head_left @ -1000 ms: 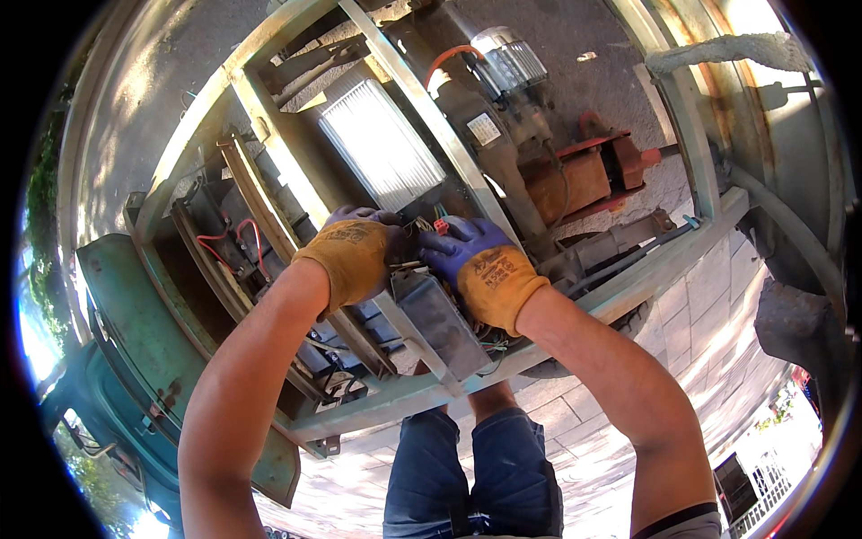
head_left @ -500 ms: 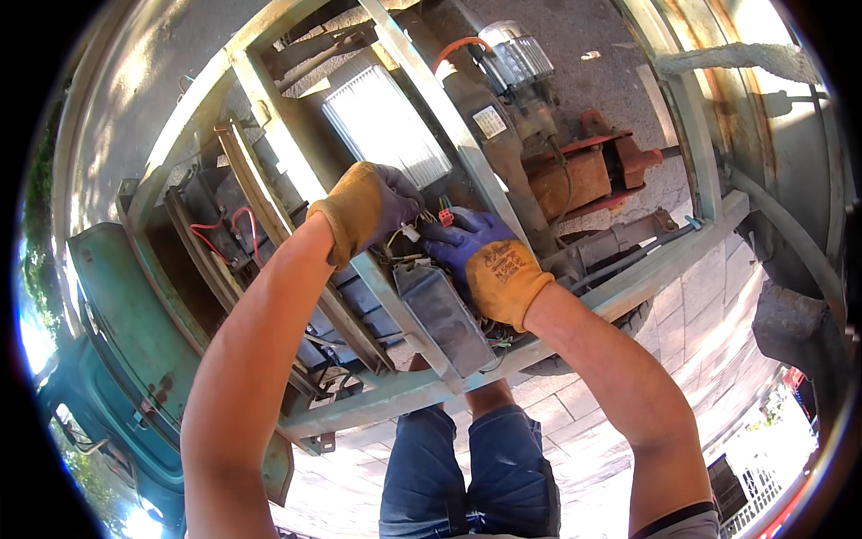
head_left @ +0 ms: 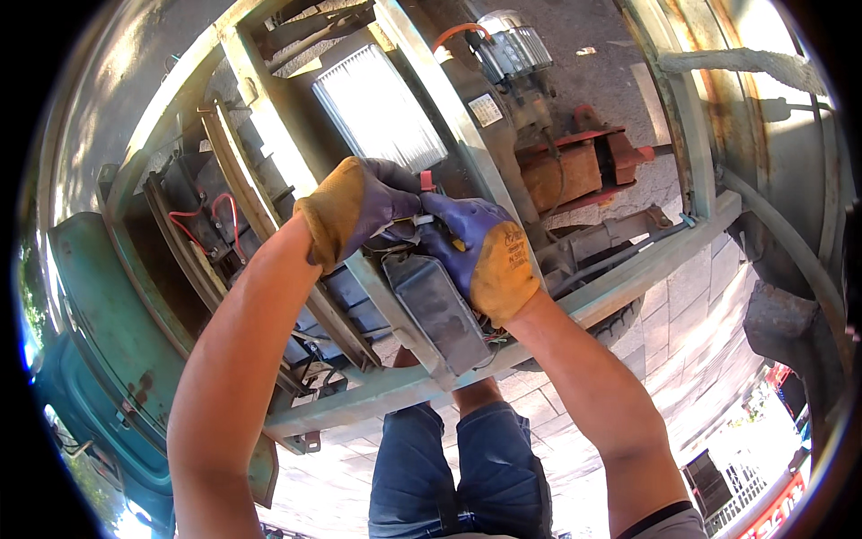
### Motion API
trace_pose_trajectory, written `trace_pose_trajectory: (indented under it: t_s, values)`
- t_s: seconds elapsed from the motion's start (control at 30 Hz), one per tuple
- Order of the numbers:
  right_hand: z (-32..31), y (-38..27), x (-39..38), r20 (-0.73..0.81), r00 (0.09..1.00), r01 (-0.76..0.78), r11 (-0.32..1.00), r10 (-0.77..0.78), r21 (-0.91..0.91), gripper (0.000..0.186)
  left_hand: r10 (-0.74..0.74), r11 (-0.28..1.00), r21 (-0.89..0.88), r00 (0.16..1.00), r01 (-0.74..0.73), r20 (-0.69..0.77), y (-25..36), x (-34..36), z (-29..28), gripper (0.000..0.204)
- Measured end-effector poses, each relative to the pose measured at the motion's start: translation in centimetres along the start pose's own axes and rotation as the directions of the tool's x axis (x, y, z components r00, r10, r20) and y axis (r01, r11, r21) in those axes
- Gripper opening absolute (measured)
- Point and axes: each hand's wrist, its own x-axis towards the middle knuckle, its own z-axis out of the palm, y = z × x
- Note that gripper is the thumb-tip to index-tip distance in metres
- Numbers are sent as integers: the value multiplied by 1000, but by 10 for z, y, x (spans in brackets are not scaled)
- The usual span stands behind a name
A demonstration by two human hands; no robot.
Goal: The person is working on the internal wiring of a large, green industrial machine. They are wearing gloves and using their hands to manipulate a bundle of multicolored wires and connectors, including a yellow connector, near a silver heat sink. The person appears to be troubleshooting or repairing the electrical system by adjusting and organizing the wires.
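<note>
My gloved left hand and gloved right hand meet over a gap in the metal frame, both with fingers closed. A small white connector with wires sits between the fingertips, pinched by my right hand. My left fingers are bent right beside it; whatever they hold is hidden by the glove. Just above the fingertips a small red connector stands out. Under my hands lies a dark grey box, with thin wires at its lower end. A silver finned metal unit lies beyond.
Painted metal frame bars cross around my hands. To the right are a silver motor and a rusty red bracket. Dark batteries with a red cable sit left. A green body panel stands at far left.
My hands have come closer together, with the white connector now between the fingertips. The red connector has moved up and left, above the fingers. The whole view has shifted slightly.
</note>
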Motion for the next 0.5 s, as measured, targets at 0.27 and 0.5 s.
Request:
trace_pose_trajectory:
  t_s: [0.27,0.5]
  values:
    - [-20,-1,-1,77,957,-287,888,278,360,26,46,990,-134,997,-54,-62,-9,-6,-6,28]
    - [-37,3,27,169,881,-467,759,441,454,29,434,900,90,895,-426,-99,-28,-2,-10,32]
